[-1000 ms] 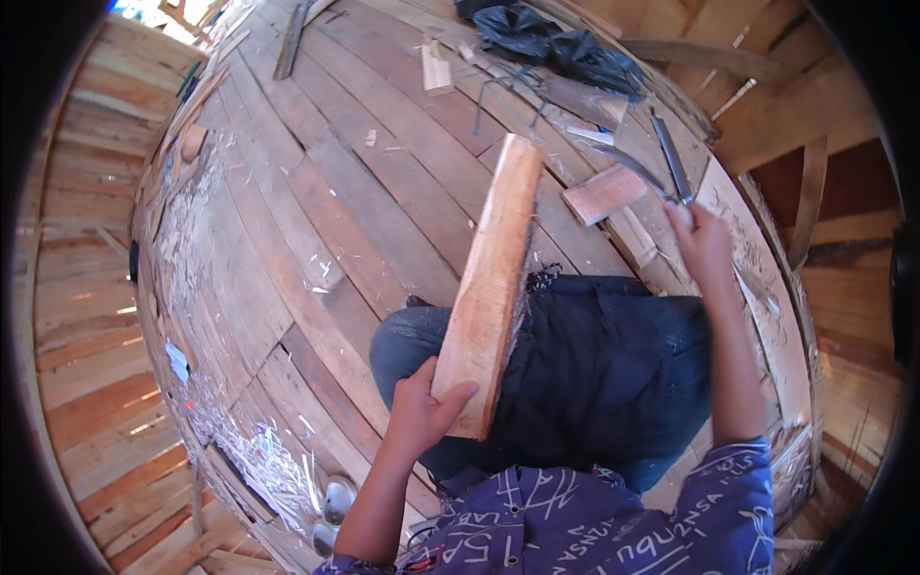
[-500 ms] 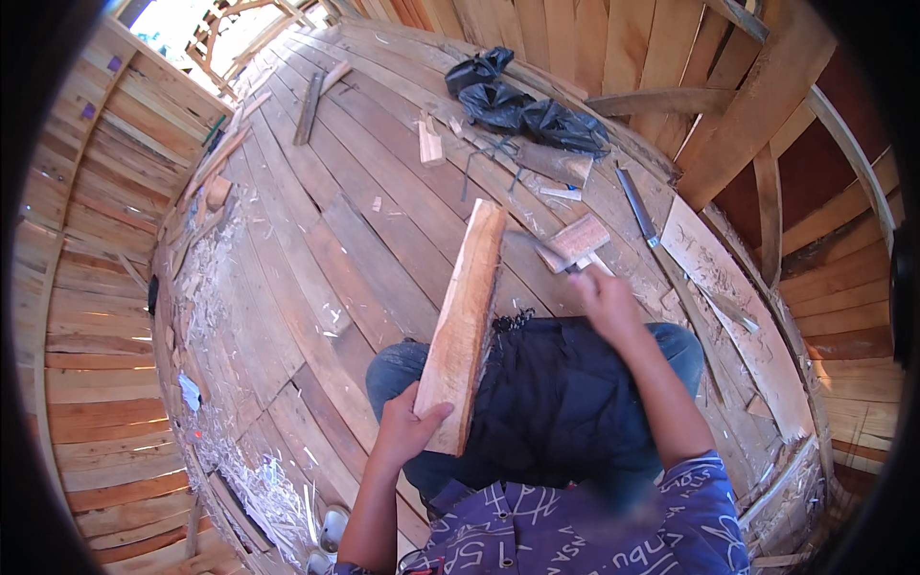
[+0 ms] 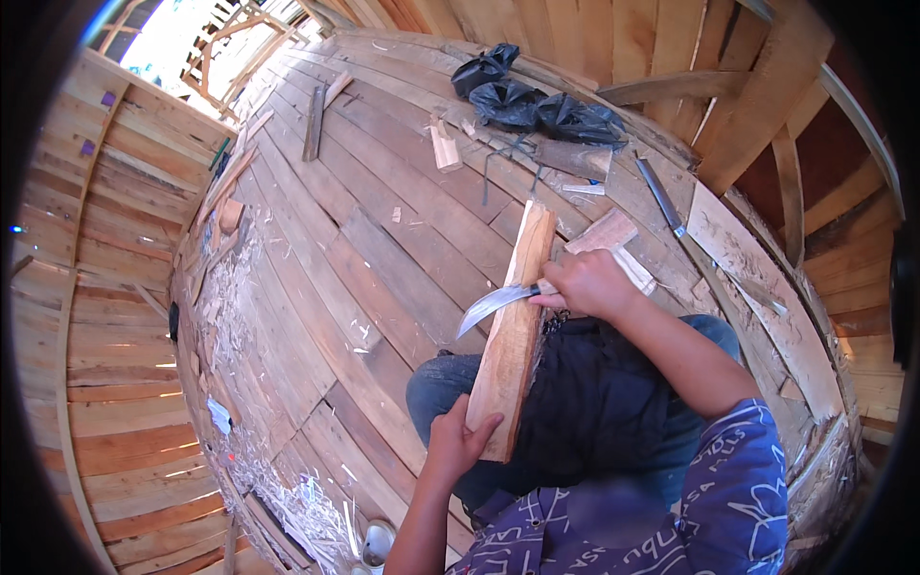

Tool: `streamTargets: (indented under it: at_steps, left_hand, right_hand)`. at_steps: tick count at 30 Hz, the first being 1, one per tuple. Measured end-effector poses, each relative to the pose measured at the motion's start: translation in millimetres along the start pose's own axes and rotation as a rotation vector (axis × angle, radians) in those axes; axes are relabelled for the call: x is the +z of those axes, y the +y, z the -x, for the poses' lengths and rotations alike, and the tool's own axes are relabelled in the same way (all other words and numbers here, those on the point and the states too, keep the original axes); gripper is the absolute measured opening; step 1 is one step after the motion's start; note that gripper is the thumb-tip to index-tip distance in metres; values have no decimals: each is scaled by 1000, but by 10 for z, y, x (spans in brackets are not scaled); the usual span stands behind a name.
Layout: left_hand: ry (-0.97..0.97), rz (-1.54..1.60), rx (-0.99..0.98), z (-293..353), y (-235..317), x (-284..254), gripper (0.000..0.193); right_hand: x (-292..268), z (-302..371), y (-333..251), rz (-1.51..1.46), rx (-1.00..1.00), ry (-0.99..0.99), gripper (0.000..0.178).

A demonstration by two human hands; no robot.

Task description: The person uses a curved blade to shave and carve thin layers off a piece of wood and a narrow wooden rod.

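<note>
A long, pale wooden board (image 3: 517, 359) slants up in front of me, its lower end near my lap. My left hand (image 3: 458, 436) grips that lower end, thumb on the front face. In my right hand (image 3: 586, 285) is a knife (image 3: 491, 309) with a curved steel blade and a short handle. The blade lies across the board's upper half, and its tip points left past the far edge. Whether the edge touches the wood I cannot tell. Dark cloth (image 3: 599, 393) covers my lap beneath the board.
Pale shavings (image 3: 311, 513) are heaped at the lower left. A wood block (image 3: 604, 232) lies beyond my right hand, near a long blade-like tool (image 3: 659, 196) and a wide plank (image 3: 752, 287). Black plastic bags (image 3: 537, 103) rest by the far wall. A white cup-like object (image 3: 379, 541) stands beside my left forearm.
My right hand has swung the knife left and down, from beyond the board's right side to across its face. The whole view has shifted slightly; my left hand keeps its hold.
</note>
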State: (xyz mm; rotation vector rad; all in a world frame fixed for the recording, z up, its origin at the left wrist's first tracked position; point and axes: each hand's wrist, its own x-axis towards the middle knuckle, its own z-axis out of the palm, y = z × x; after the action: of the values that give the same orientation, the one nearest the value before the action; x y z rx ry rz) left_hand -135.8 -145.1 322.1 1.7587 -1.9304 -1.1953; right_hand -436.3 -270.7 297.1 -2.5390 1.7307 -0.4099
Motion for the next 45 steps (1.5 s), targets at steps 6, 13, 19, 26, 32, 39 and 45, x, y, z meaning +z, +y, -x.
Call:
streamTargets:
  at_steps: [6,13,19,26,32,39,45]
  left_hand:
    - [-5,163,-68,156,-197,-47,43]
    - [-113,110,-40,-26,47,-116,43]
    - [23,206,82,23,-109,21,39]
    - [12,159,44,28,-157,47,37]
    - [-77,49,-34,-24,30,-43,37]
    - [-35,164,41,1,-111,-8,38]
    - [-20,100,40,38,-175,-31,37]
  right_hand:
    - [-1039,98,1569,13,1375,121,47]
    - [-1062,1187,1734,-68,889,385,52]
    - [-438,522,-50,-395,421,82,44]
    - [295,76,109,26,142,15,52]
    - [-135,-120,983,174,129,97,60]
    - [-32,-42,342,-41,205,106,58]
    - [-219,-100,-128,-152,57,-148,47]
